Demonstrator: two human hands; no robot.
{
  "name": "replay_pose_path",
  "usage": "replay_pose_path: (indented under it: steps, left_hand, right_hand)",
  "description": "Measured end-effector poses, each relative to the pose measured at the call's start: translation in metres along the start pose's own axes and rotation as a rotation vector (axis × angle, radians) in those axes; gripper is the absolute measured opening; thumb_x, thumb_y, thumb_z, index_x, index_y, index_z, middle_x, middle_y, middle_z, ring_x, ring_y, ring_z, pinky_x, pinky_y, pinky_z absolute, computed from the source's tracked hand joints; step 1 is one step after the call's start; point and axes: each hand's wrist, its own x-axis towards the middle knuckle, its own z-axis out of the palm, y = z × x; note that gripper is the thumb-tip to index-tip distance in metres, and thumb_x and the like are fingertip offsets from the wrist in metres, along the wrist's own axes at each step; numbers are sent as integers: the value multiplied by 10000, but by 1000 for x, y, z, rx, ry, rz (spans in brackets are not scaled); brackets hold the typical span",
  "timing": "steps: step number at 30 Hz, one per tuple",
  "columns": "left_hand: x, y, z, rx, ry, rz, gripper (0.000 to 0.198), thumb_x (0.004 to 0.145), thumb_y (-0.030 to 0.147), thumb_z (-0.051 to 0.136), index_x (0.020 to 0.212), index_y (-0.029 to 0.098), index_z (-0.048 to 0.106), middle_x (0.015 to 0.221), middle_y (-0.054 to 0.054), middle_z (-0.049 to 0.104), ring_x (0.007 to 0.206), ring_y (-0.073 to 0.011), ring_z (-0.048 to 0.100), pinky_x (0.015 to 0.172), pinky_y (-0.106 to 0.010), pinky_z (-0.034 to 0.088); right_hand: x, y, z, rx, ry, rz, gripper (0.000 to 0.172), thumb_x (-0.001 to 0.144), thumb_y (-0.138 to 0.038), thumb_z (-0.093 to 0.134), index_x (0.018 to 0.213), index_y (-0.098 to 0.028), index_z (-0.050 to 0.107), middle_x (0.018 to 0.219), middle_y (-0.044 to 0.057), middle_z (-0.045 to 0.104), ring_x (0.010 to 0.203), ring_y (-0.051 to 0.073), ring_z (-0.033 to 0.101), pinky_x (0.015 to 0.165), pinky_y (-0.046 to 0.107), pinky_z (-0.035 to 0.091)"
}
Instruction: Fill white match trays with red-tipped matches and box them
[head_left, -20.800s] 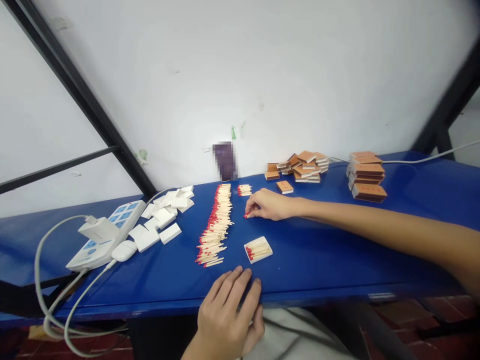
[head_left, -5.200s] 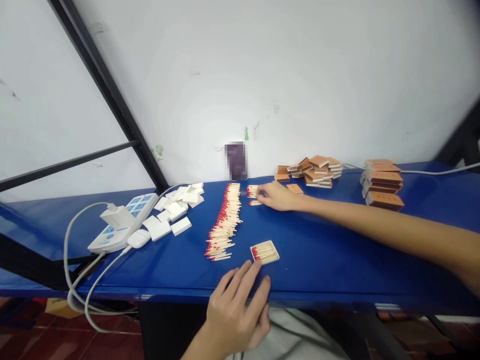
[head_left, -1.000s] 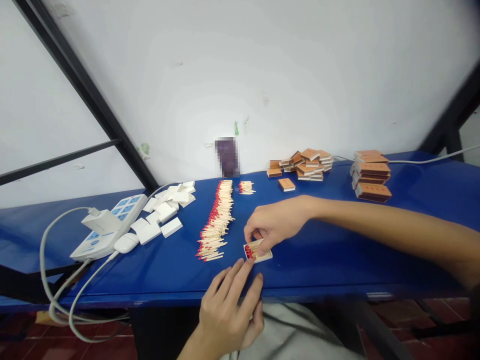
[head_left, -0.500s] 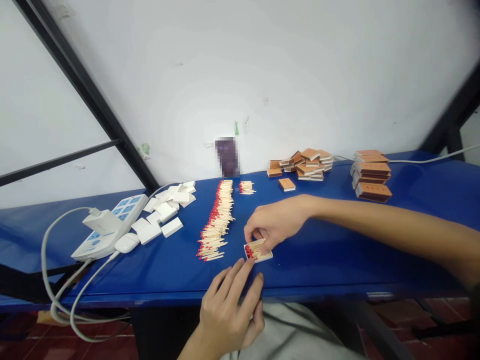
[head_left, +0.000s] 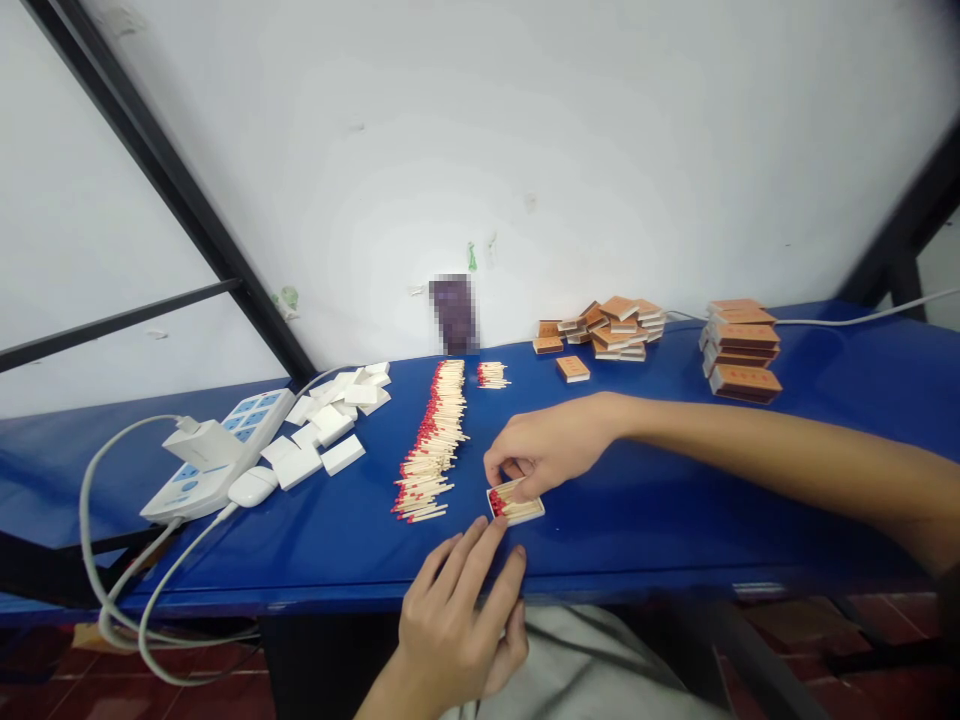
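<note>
Returning from twelve o'clock, my right hand (head_left: pixel 551 450) in a narrow grip lays red-tipped wooden matches (head_left: pixel 501 502) into the white cardboard tray (head_left: pixel 527 513).

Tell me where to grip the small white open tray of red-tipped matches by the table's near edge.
The small white open tray lies flat, mouth up, matches loose inside. Probably best: pinch its two long walls from above, across the short width, keeping it level.
</note>
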Motion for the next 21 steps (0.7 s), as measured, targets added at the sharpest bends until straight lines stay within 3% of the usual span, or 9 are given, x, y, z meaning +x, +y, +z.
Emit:
replay_pose_path:
  steps: [4,7,11,21]
  left_hand:
    - [-1,0,0,-6,2,-3,340,829,138,508,1119,97,681,1246,-200,616,1156,-323,595,890,-408,469]
    - [-1,0,0,-15,-1,-10,342,828,134,507,1123,94,677,1256,-206,607,1164,-322,589,897,-409,468]
    - [-1,0,-1,-16,-6,-9,342,827,131,508,1124,89,673,1254,-213,603,1165,-326,587,888,-412,472]
    - [1,2,-3,-11,-21,-20,330,830,137,519,1122,97,668,1250,-217,606,1159,-333,591,874,-417,479]
  right_hand:
    - [0,1,0,13,-12,0,253,857,-300,634,1032,-120,662,811,21,623,694,121,532,638,220,381]
    - [0,1,-1,39,-25,1,222,898,-267,572,1031,-115,662,774,22,638,690,125,547,651,224,393]
    - [0,1,-1,23,-34,16,220,847,-211,624,1045,-122,656,769,10,639,693,125,552,638,219,391]
    - [1,5,1,25,-11,-28,202,926,-237,541,1043,-119,654,766,20,646,701,123,574,668,218,418]
